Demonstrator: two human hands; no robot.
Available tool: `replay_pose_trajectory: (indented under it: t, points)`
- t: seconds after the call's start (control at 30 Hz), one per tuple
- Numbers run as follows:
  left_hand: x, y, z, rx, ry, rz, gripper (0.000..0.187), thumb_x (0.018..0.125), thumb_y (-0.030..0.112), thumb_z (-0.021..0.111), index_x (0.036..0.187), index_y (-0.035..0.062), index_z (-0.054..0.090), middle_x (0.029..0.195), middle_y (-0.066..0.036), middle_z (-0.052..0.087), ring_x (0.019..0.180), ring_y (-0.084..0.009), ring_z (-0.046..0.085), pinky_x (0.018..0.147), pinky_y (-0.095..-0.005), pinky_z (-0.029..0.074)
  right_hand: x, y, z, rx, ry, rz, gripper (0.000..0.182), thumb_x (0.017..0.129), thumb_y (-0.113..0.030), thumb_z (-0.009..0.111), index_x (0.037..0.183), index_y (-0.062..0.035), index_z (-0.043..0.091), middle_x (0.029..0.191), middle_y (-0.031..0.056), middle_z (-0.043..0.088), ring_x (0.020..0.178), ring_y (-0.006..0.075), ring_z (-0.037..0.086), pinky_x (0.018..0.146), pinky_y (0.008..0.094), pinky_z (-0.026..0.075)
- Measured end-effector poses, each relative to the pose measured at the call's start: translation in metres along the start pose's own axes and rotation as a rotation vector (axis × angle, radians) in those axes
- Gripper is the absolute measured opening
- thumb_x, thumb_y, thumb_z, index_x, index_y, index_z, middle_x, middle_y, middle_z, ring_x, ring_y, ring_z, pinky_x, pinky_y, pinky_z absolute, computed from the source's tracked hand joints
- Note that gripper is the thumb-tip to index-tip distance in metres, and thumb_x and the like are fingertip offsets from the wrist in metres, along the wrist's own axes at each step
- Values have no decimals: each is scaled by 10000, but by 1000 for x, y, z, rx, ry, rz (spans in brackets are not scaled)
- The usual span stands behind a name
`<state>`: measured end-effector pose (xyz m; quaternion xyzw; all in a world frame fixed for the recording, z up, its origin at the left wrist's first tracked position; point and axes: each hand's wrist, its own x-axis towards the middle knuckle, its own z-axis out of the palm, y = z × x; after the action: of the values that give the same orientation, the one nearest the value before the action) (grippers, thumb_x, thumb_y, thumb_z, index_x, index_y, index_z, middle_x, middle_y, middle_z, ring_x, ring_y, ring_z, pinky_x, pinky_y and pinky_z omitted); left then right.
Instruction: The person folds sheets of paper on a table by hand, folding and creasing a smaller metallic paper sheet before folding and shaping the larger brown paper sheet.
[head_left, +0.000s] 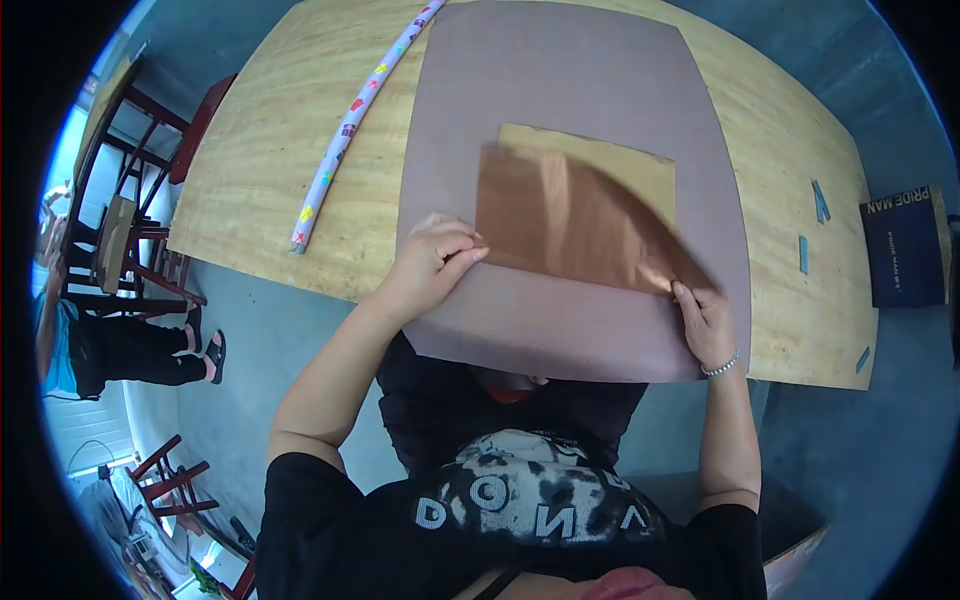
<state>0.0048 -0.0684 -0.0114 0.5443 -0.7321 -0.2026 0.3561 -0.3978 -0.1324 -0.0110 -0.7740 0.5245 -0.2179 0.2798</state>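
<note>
Spanning between both hands: sheet (570, 225) | left hand (437, 258): thumb and fingers pinching its near left corner | right hand (705, 325): thumb and fingers pinching its near right end | sheet mostly beyond the hands, partly covering card (645, 182), over mauve paper (560, 70)
</note>
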Motion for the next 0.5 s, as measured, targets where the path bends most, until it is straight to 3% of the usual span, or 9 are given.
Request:
replay_pose_trajectory:
  t: [0.03, 0.1, 0.2, 0.27, 0.3, 0.37, 0.5]
  points:
    - [0, 0, 3, 2, 3, 1, 155, 929, 159, 645, 932, 13, 695, 891, -111, 685, 982, -292, 615, 940, -422, 441, 3, -8, 4, 23, 93, 3, 255, 981, -203, 622, 850, 16, 617, 709, 213, 573, 625, 339, 587, 590, 406, 453]
    - [5, 5, 9, 139, 81, -219, 177, 930, 220, 633, 869, 68, 702, 872, -76, 700, 933, -284, 619, 900, -455, 409, 13, -15, 9, -32, 143, 35, 274, 984, -213, 615, 833, 15, 605, 705, 217, 577, 624, 352, 586, 592, 408, 456]
    - [16, 18, 19, 341, 143, -303, 220, 950, 241, 608, 858, 57, 685, 804, -97, 672, 843, -290, 622, 893, -419, 413, 26, -26, 17, -89, 245, 84, 307, 979, -241, 611, 817, 19, 616, 729, 233, 608, 643, 376, 605, 604, 414, 470]
    - [18, 19, 25, 374, 191, -291, 208, 942, 236, 615, 851, 63, 686, 795, -103, 672, 830, -296, 626, 892, -424, 411, 34, -22, 23, -127, 300, 101, 329, 969, -262, 630, 805, 22, 642, 709, 229, 611, 581, 303, 589, 564, 389, 444]
    - [18, 18, 28, 406, 236, -281, 195, 933, 230, 622, 845, 69, 687, 787, -110, 673, 818, -302, 630, 891, -429, 409, 37, -26, 22, -126, 300, 100, 329, 969, -262, 630, 805, 22, 642, 709, 229, 611, 581, 303, 589, 564, 389, 444]
    - [20, 10, 38, 415, 269, -275, 194, 924, 226, 622, 826, 72, 686, 760, -114, 668, 813, -307, 630, 894, -446, 397, 41, -34, 20, -177, 250, 198, 289, 939, -249, 645, 825, 16, 671, 746, 235, 646, 663, 390, 632, 613, 427, 489]
    - [19, 10, 40, 413, 312, -278, 172, 906, 205, 628, 817, 68, 679, 736, -129, 660, 803, -310, 626, 899, -460, 386, 40, -24, 28, -103, 321, 200, 264, 933, -242, 657, 857, 9, 692, 711, 197, 659, 617, 319, 640, 592, 394, 487]
